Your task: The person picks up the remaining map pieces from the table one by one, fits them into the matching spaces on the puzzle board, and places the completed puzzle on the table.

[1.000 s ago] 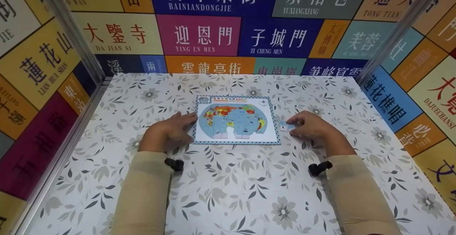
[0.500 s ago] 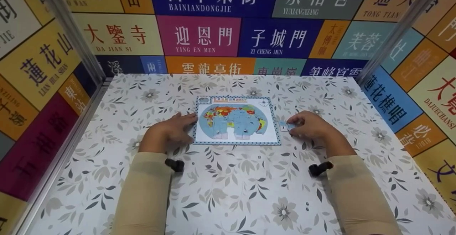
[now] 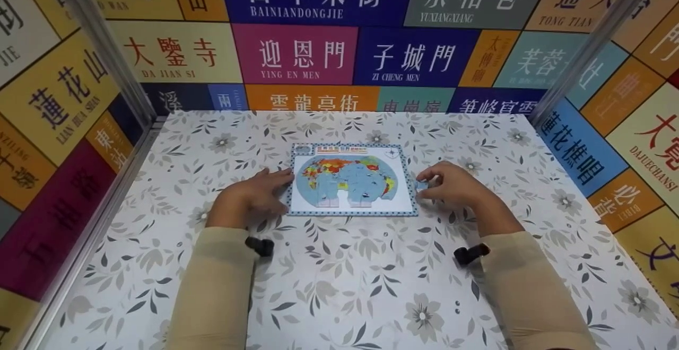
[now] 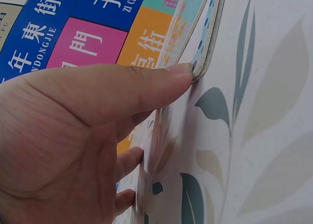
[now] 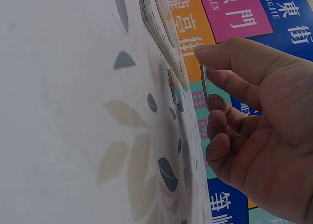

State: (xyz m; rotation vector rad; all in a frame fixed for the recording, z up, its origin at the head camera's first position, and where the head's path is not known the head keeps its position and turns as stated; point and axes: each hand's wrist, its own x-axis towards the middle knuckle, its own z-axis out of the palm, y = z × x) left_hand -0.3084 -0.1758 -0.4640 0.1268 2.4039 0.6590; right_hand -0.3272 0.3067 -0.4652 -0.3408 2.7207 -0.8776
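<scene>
On the table lies a world-map jigsaw puzzle (image 3: 355, 180) in a blue dotted frame, its lower middle showing a white gap. At its left edge rests my left hand (image 3: 260, 191); in the left wrist view the thumb (image 4: 161, 84) touches the frame's corner, with the other fingers extended along the side. My right hand (image 3: 451, 185), just right of the frame, pinches a thin puzzle piece (image 5: 204, 84), seen edge-on between thumb and fingers above the table. Another small piece (image 5: 173, 87) lies on the tabletop near the frame. The held piece's printed face is mostly hidden.
The white tabletop (image 3: 360, 276) has a grey leaf and flower print. Coloured panels with Chinese lettering (image 3: 297, 53) enclose the back and both sides. Metal posts (image 3: 109, 47) stand at the corners. A black wrist device (image 3: 260, 245) sits at each sleeve end.
My right hand has moved slightly left, closer to the puzzle frame, and the piece in its fingers has come off the table. My left hand and the puzzle stay put.
</scene>
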